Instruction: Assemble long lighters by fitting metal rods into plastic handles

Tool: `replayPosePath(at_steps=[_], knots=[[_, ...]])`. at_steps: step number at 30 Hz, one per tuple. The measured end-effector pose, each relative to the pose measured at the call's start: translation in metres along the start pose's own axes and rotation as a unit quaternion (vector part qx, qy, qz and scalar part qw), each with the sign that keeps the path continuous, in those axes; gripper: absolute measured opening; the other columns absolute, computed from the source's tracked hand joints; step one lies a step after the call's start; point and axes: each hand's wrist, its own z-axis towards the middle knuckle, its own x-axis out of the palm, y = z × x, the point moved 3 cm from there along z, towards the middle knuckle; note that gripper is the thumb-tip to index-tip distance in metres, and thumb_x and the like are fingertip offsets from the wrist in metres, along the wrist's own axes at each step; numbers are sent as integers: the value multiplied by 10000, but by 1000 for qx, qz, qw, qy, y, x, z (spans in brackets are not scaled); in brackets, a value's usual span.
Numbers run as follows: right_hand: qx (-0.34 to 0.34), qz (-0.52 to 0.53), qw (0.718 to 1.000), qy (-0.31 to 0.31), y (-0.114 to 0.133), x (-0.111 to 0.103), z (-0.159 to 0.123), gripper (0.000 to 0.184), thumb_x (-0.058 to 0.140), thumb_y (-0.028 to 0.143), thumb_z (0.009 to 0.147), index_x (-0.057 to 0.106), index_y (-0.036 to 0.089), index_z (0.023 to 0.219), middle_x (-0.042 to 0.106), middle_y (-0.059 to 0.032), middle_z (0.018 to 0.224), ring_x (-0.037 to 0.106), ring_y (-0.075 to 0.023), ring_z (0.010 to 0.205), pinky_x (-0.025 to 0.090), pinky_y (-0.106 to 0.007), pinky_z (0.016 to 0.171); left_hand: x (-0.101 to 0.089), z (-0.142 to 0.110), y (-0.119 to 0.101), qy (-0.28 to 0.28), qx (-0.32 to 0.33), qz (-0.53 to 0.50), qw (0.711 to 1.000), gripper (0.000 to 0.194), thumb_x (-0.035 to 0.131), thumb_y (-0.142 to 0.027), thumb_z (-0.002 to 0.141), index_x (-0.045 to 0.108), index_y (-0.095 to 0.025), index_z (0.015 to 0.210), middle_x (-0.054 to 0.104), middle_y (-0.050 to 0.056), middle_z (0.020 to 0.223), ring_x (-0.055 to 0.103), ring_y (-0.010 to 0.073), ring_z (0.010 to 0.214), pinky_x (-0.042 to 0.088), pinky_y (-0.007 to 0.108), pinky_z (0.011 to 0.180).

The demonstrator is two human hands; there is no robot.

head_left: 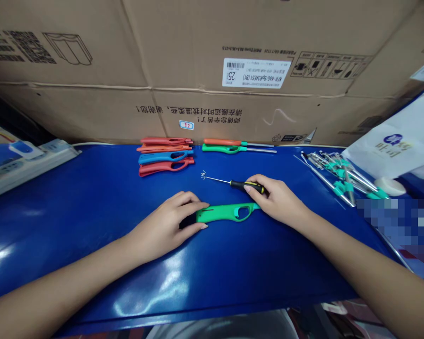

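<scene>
A green plastic lighter shell [223,213] lies flat on the blue table [92,207], in front of me. My left hand [169,225] is closed around its left end, thumb and fingers pinching it. My right hand [277,200] rests at the shell's right end and grips a small screwdriver [233,183] with a black and yellow handle. The thin shaft points left, just above the table.
Red, orange and blue lighter shells [166,156] are stacked behind. Two assembled lighters [238,146] lie by the cardboard boxes [212,70]. A pile of metal tubes with green ends [339,176] sits at right, by a white bag [395,141]. A power strip [24,162] lies at left.
</scene>
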Motion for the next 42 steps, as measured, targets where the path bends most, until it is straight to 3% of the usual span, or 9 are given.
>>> replayPosePath(at_steps=[5, 9, 14, 17, 24, 28, 32, 36, 42], knots=[[19, 70, 995, -72, 1, -7, -3, 231, 583, 423, 918, 681, 216, 943, 629, -9, 696, 540, -169, 597, 395, -299, 560, 0, 1, 1, 3, 7, 2, 1000, 368, 641, -358, 986, 640, -210, 1323, 627, 80, 1159, 604, 220, 1066, 520, 379, 958], [29, 184, 969, -162, 2, -19, -5, 154, 667, 368, 855, 690, 216, 849, 641, -24, 752, 537, -167, 647, 417, -309, 591, 3, 3, 0, 7, 10, -14, 1000, 387, 661, -384, 973, 645, -208, 1317, 636, 80, 1155, 603, 221, 1057, 508, 393, 961], [68, 408, 892, -183, 9, -33, -4, 183, 705, 405, 852, 641, 238, 809, 423, 54, 571, 401, -125, 496, 354, -301, 495, 12, 5, -5, -8, 21, -41, 999, 410, 704, -401, 940, 662, -211, 1301, 650, 84, 1151, 596, 225, 1044, 500, 406, 958], [74, 494, 853, -152, 25, -40, -4, 253, 737, 418, 827, 595, 229, 739, 443, 40, 624, 409, -107, 491, 370, -287, 453, 18, 4, -8, -5, 29, -49, 998, 440, 718, -426, 925, 660, -216, 1307, 647, 88, 1162, 588, 230, 1054, 490, 415, 968], [70, 564, 811, -138, 58, -36, -1, 416, 792, 588, 781, 621, 210, 745, 497, 54, 642, 403, -53, 427, 383, -212, 372, 17, 2, -9, 1, 29, -37, 999, 452, 700, -440, 938, 637, -243, 1340, 628, 89, 1234, 581, 245, 1114, 473, 433, 1016], [73, 592, 788, -152, 52, -12, 4, 442, 803, 601, 765, 643, 188, 768, 637, 15, 718, 526, -62, 443, 445, -189, 380, 12, 0, -11, -10, 18, -76, 997, 474, 715, -379, 936, 601, -221, 1368, 637, 86, 1262, 600, 232, 1150, 487, 398, 1033], [107, 599, 779, -152, 38, 7, 5, 437, 834, 564, 744, 649, 169, 744, 663, 1, 672, 573, -79, 444, 498, -185, 407, 7, -2, -11, -51, -15, -142, 988, 396, 740, -324, 916, 650, -216, 1286, 695, 53, 1172, 649, 173, 1002, 536, 307, 921], [125, 607, 769, -154, 32, 11, 4, 427, 866, 531, 711, 655, 161, 733, 660, 5, 637, 573, -79, 431, 501, -178, 399, 3, -3, -11, -104, -33, -194, 975, 249, 757, -263, 899, 716, -190, 1134, 733, 29, 1055, 657, 121, 855, 543, 238, 814], [142, 602, 773, -139, 30, 11, 3, 407, 875, 505, 705, 669, 157, 750, 682, -4, 652, 585, -84, 428, 511, -181, 398, -1, -2, -13, -122, -26, -224, 967, 152, 744, -219, 906, 766, -176, 1050, 752, 39, 1011, 669, 107, 822, 538, 204, 744]])
